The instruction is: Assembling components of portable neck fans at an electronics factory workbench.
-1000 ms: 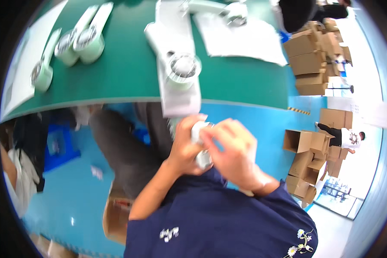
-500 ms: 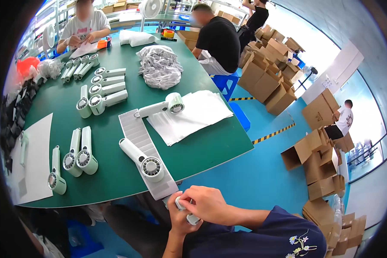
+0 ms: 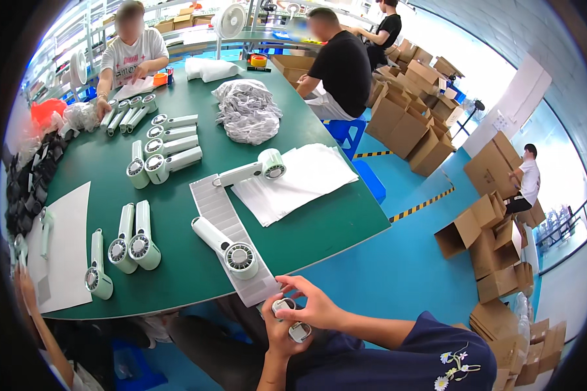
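Left hand [image 3: 276,333]: wrapped round two pale round-ended pieces [image 3: 300,332] | right hand [image 3: 317,306]: fingers spread, thumb at upper piece [image 3: 281,304] | floor [image 3: 349,280]: below grip | risk, judged: drop, if left fingers slacken under thumb pressure.

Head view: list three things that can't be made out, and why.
Head view: whether the held white parts are joined; the left grip hides their sides.
Head view: the far-left arm's owner; the edge cuts off the head.
Head view: the pillar notice's print; too small.
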Action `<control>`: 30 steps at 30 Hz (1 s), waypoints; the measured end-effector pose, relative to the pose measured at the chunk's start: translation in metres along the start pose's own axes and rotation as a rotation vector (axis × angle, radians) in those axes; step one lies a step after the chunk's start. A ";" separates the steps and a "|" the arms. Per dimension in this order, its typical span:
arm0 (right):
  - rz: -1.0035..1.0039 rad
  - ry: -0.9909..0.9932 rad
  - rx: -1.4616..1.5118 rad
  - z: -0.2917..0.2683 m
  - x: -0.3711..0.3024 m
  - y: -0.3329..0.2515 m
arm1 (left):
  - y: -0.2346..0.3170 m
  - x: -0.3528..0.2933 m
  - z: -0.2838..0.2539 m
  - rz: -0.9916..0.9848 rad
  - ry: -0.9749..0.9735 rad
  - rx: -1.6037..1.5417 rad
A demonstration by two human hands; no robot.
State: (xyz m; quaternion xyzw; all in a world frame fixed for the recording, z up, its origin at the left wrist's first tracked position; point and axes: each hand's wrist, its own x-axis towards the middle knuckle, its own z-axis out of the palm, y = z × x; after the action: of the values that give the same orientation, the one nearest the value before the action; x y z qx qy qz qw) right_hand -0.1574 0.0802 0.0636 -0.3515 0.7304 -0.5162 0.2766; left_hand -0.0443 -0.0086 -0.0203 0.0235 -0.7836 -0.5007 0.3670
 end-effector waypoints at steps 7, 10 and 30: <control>0.206 0.009 0.237 -0.001 0.002 0.003 | 0.002 0.005 0.001 0.001 -0.028 -0.007; 0.148 0.228 0.281 -0.004 0.007 0.007 | 0.006 0.004 -0.001 -0.043 -0.046 -0.025; -0.144 -0.064 0.065 -0.032 -0.037 -0.032 | 0.012 0.007 -0.004 -0.042 0.067 -0.065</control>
State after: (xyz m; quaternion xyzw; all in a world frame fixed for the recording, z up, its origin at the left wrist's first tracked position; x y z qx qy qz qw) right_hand -0.1528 0.1205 0.1058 -0.4102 0.6767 -0.5469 0.2733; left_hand -0.0426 -0.0083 -0.0058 0.0448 -0.7534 -0.5324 0.3833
